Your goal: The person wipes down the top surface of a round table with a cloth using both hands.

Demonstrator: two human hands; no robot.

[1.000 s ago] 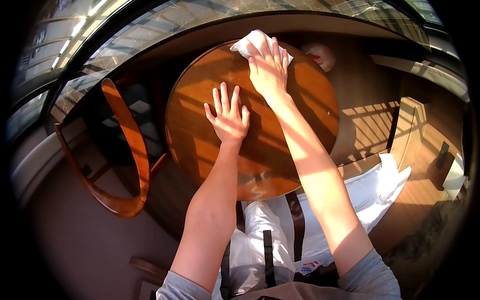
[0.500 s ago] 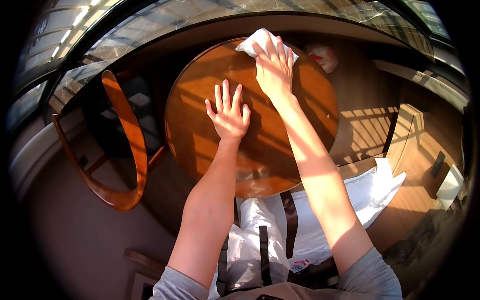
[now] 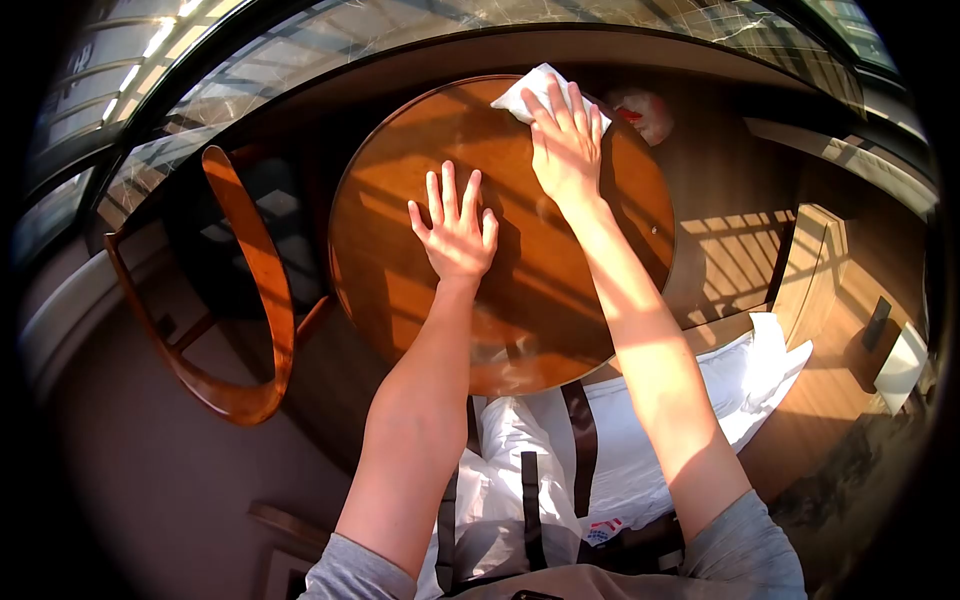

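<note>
Bright slanting sunlight, barred shadows across the round table, dark fisheye-curved edges.

Indoor seating corner, home or café unclear: round wooden table; one wooden chair, dark seat; windows alongside; barred sunlight.

Left sleeve and right sleeve match: short, plain grey cloth, loose hems around the upper arms; forearms and hands bare below. Torso front is dull taupe-brown cloth, with a small dark piece mid-front, cropped by the frame edge, can't ID it.
</note>
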